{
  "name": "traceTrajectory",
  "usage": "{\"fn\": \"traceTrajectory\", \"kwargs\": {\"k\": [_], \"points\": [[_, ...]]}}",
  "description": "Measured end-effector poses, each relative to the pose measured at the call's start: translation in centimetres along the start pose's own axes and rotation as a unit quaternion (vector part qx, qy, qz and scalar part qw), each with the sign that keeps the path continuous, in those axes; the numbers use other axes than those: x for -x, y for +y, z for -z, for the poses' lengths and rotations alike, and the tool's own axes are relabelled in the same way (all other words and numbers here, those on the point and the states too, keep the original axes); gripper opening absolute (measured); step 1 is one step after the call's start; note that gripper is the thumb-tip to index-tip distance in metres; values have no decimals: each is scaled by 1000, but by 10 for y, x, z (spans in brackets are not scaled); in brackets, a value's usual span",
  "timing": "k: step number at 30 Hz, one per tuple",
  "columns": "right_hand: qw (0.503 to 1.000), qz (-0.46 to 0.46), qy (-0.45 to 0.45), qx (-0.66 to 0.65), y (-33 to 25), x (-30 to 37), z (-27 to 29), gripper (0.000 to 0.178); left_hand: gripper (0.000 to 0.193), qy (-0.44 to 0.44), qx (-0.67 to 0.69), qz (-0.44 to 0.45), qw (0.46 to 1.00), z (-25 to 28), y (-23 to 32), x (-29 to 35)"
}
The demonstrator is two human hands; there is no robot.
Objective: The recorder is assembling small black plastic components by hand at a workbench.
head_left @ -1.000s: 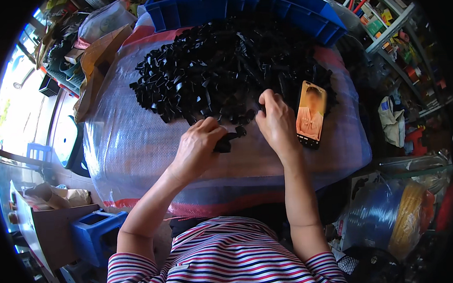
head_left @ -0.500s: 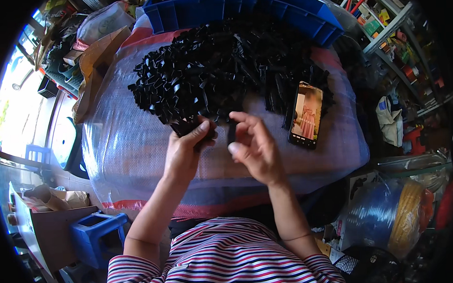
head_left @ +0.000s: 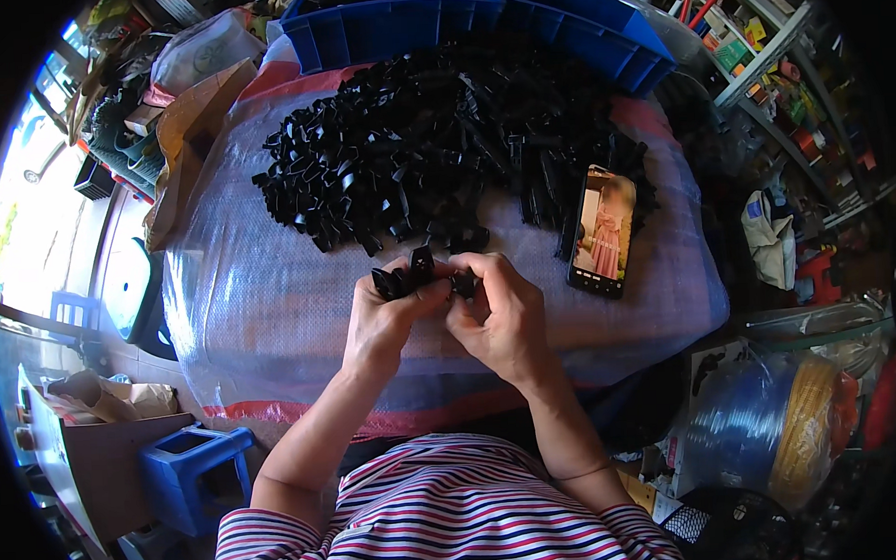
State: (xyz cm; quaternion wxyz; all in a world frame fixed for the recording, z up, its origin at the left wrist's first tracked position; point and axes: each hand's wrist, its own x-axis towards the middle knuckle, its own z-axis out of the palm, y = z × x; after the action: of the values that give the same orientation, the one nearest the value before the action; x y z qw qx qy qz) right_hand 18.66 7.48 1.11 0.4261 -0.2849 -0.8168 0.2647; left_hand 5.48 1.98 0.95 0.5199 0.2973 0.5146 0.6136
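Woven, translucent plastic (head_left: 262, 326) with red bands wrapped the broad surface beneath the work. Over its near middle, the left hand (head_left: 376, 332) had its fingers curled around a small bunch of black pieces (head_left: 394, 282), whose ends poked up past the thumb and index finger. Just to the right, the right hand (head_left: 504, 322) pinched a small black piece (head_left: 463, 282) between thumb and fingers; the two hands were so close together that whether their fingertips touched could not be told. Beyond the fingers, a large heap of similar black pieces (head_left: 384, 154) spread over the far half of the plastic, its near edge just past the hands. At the heap's right side lay a phone (head_left: 602, 235), lit screen facing up, showing a figure in a pink garment. Along the far edge stood two blue bins, a left bin (head_left: 390, 35) and a right bin (head_left: 603, 43). Farther out, a blue stool (head_left: 188, 472) stood at the near left, wrapped coils (head_left: 749, 423) in blue and yellow sat at the near right, and crowded shelving (head_left: 766, 57) rose at the far right
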Motion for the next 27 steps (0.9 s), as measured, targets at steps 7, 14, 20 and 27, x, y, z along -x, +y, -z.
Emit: {"fn": "traceTrajectory", "kwargs": {"k": [7,14,20,27], "points": [[991,104,30,75,-1,1,-3,39,13,-3,-13,-10,1000,2,-1,1],[991,107,40,67,-5,6,-2,41,13,-37,46,25,998,1,3,1],[995,85,35,47,-14,9,2,38,14,-62,76,21,995,8,-5,-2],[995,57,65,-48,-20,16,12,14,18,-35,141,34,989,6,-8,-6]]}}
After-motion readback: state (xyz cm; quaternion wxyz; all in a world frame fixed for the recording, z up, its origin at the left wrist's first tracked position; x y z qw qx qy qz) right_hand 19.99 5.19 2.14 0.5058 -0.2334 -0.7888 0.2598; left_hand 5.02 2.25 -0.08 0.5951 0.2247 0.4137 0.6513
